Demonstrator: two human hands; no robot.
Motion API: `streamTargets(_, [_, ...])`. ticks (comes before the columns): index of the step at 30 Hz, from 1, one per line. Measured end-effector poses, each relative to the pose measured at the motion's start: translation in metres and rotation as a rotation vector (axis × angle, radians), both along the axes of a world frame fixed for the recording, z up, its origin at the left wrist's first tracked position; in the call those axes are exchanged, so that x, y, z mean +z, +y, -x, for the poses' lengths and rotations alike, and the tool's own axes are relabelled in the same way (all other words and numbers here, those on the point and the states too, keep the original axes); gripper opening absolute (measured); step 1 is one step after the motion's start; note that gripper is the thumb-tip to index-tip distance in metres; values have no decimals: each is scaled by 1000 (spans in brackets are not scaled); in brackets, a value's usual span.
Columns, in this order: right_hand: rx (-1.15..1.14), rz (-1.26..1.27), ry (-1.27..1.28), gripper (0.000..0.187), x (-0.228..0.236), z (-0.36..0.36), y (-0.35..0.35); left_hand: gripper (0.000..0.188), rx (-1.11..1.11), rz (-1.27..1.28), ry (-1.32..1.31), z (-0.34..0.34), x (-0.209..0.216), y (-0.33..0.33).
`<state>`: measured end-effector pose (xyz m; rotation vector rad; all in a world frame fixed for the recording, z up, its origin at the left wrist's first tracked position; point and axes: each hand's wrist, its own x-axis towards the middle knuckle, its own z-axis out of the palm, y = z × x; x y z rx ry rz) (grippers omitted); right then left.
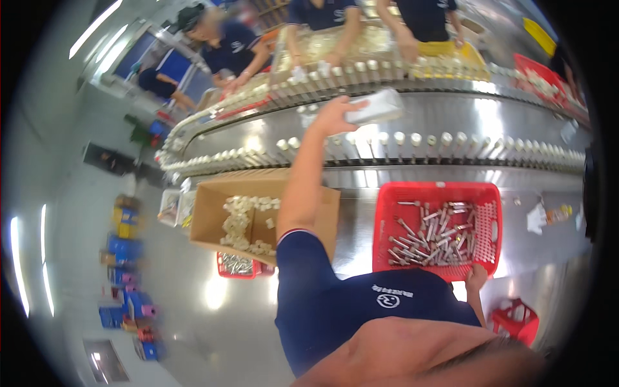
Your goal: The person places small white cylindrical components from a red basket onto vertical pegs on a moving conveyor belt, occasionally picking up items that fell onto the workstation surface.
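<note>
My left hand (336,116) reaches out over the metal surface inside the conveyor loop, its fingers closed on a whitish block-shaped pack (379,108). Motion blurs the pack, so its kind is unclear. My right hand (476,277) is at the near right corner of a red plastic basket (382,226), with its fingers curled at the rim. Inside the basket lie many slim metallic tubes with pale parts (433,235), piled loosely. Below my left forearm is an open cardboard box (209,222) with small white pieces (238,219) in it.
A curved conveyor (387,161) carries rows of upright white-topped pieces (414,138). Across it, several people handle trays and a yellow bin (451,55). A small red basket of metal parts (236,266) sits near the cardboard box, and a red stool (516,319) stands at lower right.
</note>
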<state>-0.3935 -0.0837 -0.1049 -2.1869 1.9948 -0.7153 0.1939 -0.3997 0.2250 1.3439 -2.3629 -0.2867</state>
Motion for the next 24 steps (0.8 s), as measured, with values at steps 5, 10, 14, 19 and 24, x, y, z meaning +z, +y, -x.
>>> streamTargets(5, [-26,7,-33,8,11,-11,-5,76,23,-62,-55,-1,-8,8])
streamTargets(10, [-35,27,-15,5,23,-17,-3,72,31,-219,-147,15,-52,-4])
streamTargets(14, [-98,-14,-19,7,31,-18,1,75,-67,-145,-11,26,-48,-12])
streamTargets(19, [-126,-211,-1,12,39,-25,-11,74,16,-51,-1,23,-5,-3])
streamTargets(24, [-247,-427,-63,16,49,-37,-32,75,25,-57,-60,18,-23,-5])
